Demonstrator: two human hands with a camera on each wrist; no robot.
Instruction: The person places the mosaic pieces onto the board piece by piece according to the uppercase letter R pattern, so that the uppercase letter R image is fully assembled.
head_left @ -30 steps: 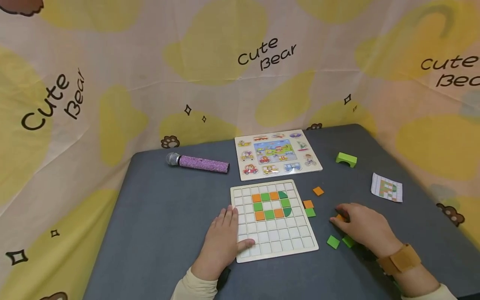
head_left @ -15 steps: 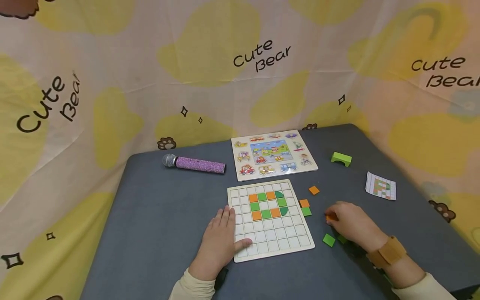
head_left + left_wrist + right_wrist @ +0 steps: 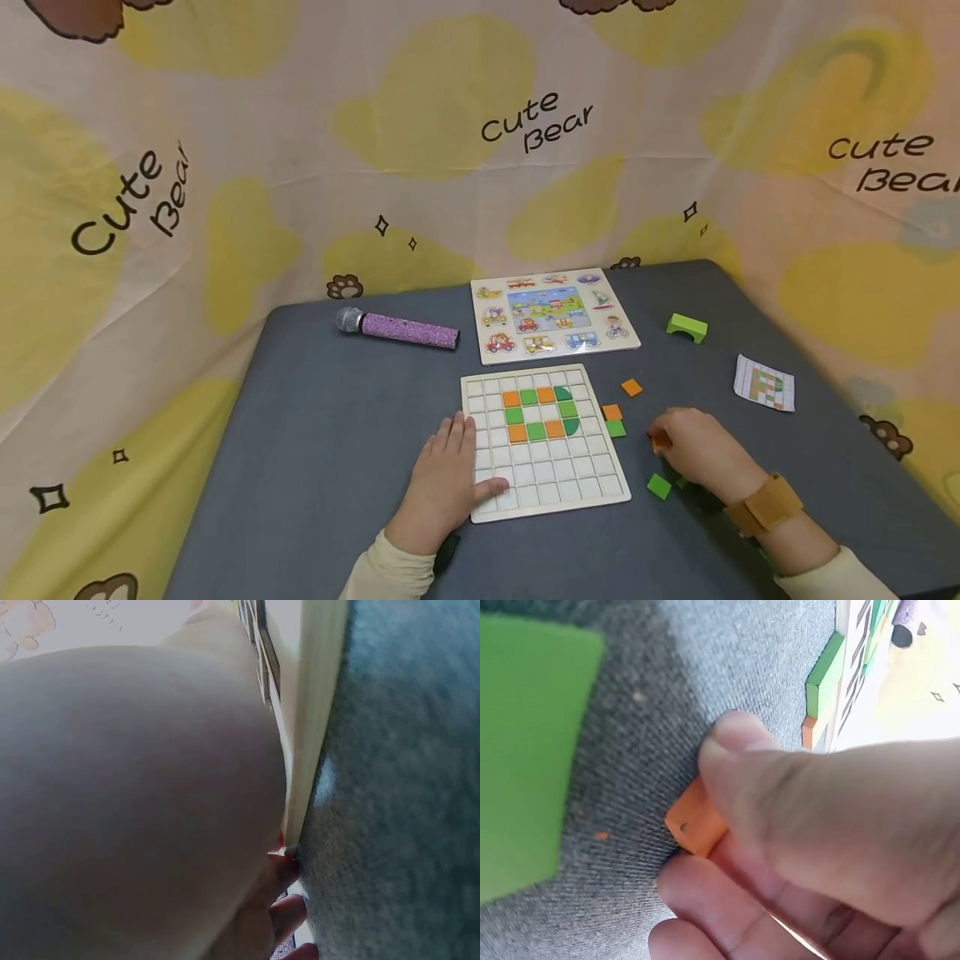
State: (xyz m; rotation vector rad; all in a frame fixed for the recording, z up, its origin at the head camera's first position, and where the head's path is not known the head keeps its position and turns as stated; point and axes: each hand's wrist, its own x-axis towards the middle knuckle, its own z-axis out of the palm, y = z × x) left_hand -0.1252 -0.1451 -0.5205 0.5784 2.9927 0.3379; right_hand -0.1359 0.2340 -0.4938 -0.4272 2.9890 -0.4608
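A microphone (image 3: 408,330) is seen lying at the far left. The left hand (image 3: 442,479) is laid on the left edge of the grid board (image 3: 551,479), fingers straight, thumb spread apart onto its surface. On the board, a ring of coloured tiles (image 3: 528,397) is set in the upper half. Beyond it, a picture puzzle (image 3: 555,315) is placed. Right of the board, a green tile (image 3: 659,487) is left on the cloth. An orange tile (image 3: 694,817) is pinched between thumb and fingers of the right hand (image 3: 697,446), low over the cloth (image 3: 360,417). Farther right, a pattern card (image 3: 764,383) is seen.
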